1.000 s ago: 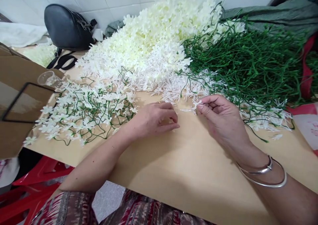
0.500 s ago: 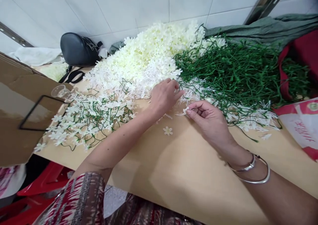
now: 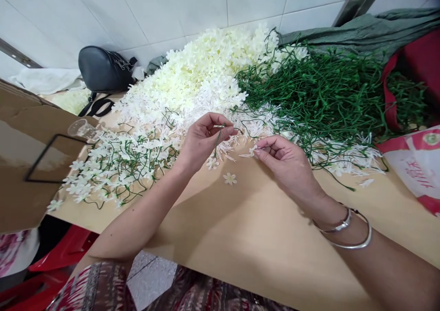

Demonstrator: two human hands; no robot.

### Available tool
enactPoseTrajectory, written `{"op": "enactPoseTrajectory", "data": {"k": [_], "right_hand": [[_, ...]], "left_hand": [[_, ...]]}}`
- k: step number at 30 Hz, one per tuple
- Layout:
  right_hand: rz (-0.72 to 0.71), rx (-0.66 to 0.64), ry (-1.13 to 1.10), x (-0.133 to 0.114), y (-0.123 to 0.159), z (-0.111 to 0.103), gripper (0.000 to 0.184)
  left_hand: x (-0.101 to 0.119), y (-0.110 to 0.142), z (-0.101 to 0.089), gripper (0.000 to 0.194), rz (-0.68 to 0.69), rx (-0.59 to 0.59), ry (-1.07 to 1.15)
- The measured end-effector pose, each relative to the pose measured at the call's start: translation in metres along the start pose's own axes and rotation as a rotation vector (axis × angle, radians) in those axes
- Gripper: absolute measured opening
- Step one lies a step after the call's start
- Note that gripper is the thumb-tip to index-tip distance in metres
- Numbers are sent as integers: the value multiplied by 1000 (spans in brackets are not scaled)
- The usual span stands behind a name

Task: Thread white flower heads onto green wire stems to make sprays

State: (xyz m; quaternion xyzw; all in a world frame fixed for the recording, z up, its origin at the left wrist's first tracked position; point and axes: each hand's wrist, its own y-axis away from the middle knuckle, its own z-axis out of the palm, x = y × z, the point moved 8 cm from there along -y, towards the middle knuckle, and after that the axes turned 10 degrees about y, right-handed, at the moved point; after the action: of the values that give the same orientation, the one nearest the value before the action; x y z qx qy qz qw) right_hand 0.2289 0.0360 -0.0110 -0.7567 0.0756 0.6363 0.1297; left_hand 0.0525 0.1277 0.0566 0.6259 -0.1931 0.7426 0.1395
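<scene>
My left hand (image 3: 208,139) pinches a thin green plastic stem (image 3: 217,142) between thumb and fingers. A white flower (image 3: 212,163) shows just below that stem; I cannot tell whether the two are joined. In the fingertips of my right hand (image 3: 283,157) is a small white artificial flower piece (image 3: 253,151), held just above the table. Between and below the hands, a single loose white flower (image 3: 230,178) lies flat on the table (image 3: 254,237). Behind the hands spreads a heap of white and cream flower heads (image 3: 202,68), with a pile of green stems (image 3: 330,91) to its right.
Stemmed white flowers (image 3: 120,164) lie at the left, beside a clear plastic cup (image 3: 80,127) and a cardboard box (image 3: 30,155). A black bag (image 3: 103,68) stands by the wall. At the right are a red and white bag (image 3: 415,169) and a green cloth (image 3: 357,31).
My left hand has come back from the heap's edge, leftward and toward me, and now shows a green stem in its fingers. My right hand stays nearly still with its white flower piece.
</scene>
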Motion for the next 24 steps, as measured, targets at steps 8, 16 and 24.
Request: {"op": "enactPoseTrajectory", "data": {"k": [8,16,24], "right_hand": [[86,51,23,3,5,-6,19],[135,45,-45,10,6,-7,20],[153,36,-39,8,7,-9,23]], "left_hand": [[-32,33,1,33,-160,-11,457],[-45,45,8,27,-428,32,631],[-52,51,14,21,-498,-48,470]]}}
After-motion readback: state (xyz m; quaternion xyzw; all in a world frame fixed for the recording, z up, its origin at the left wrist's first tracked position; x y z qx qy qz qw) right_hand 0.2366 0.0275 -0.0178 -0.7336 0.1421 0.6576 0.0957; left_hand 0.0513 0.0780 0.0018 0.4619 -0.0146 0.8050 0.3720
